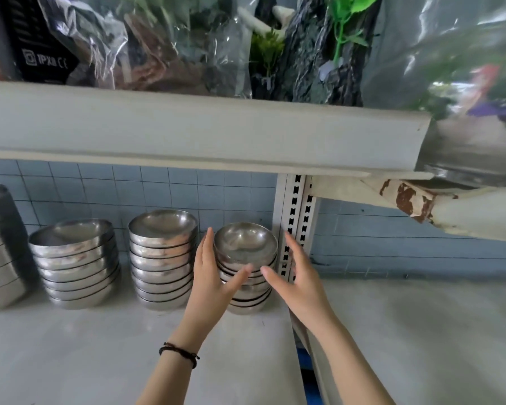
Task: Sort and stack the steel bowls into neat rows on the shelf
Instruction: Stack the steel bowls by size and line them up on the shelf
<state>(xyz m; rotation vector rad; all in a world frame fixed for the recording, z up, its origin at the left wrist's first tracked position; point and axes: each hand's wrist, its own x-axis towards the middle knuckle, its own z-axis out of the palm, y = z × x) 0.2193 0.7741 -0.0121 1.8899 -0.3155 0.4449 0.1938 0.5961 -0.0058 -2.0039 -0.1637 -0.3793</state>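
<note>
Several stacks of steel bowls stand in a row at the back of the grey shelf. The rightmost stack is the smallest in diameter and sits next to the slotted upright. My left hand is at its left side with the thumb across the front. My right hand is at its right side, thumb reaching toward the front. Both hands have spread fingers, close to or lightly touching the stack, and neither closes on a bowl. A middle stack and a wider left stack stand beside it.
A larger steel stack is cut off at the far left edge. The slotted shelf upright stands right behind my right hand. The upper shelf overhangs, loaded with plastic-wrapped plants. Another shelf surface lies to the right.
</note>
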